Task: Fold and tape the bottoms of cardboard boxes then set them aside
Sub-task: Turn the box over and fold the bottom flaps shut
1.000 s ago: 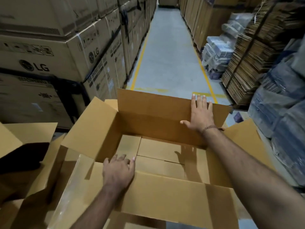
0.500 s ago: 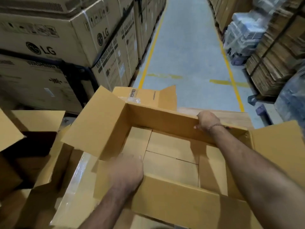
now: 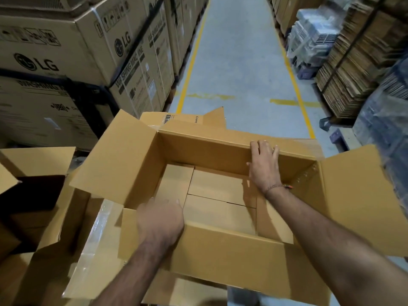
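Note:
An open brown cardboard box [image 3: 223,250] stands upright in front of me, its four top flaps spread outward and its folded bottom flaps visible inside. My right hand [image 3: 263,163] grips the top edge of the far wall, fingers curled over the rim. My left hand [image 3: 160,219], blurred, grips the top edge of the near wall at its left end, fingers hooked inside the box. Clear tape [image 3: 97,235] shows on the cardboard just left of the box.
Another open box [image 3: 37,164] sits at the left. A further box [image 3: 183,119] with a label stands just behind. Stacked LG appliance cartons [image 3: 66,51] line the left. Piles of flat cardboard [image 3: 353,69] and wrapped bundles [image 3: 309,38] line the right of a grey aisle [image 3: 238,69].
My right hand went from lying flat on the upright far flap to gripping the far wall's rim, the flap now folded outward. My left hand curled over the near edge.

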A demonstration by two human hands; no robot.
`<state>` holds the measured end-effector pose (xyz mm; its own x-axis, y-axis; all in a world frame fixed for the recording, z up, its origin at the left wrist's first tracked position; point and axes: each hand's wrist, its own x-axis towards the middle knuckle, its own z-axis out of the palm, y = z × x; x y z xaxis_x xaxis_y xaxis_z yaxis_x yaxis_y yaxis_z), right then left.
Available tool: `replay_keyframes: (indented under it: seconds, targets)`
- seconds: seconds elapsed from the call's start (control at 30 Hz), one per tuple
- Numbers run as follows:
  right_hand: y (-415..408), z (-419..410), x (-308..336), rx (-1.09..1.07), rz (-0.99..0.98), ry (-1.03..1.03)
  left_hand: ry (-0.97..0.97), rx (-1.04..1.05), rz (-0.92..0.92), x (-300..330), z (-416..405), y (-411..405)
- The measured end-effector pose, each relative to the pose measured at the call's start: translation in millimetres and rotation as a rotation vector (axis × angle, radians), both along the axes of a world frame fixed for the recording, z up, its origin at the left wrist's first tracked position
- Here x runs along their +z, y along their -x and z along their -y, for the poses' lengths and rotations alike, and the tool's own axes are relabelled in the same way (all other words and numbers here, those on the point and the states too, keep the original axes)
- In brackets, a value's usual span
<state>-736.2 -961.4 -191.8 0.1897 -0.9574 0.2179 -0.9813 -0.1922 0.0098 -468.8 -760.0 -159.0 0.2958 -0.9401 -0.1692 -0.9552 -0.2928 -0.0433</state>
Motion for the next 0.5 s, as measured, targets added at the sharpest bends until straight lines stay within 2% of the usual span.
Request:
replay_keyframes:
  seconds: [0.13,0.37,0.5]
  targets:
    - [-1,3,3,-0.037,0.076,0.021,-0.01,0.027,0.008,0,0,2]
    - [3,34,36,-0.002,0.034,-0.184,-0.062,0.041,0.022,0,2,3]
    - [-1,38,49,-0.057,0.033,-0.278,-0.05,0.028,0.017,-4,1,1]
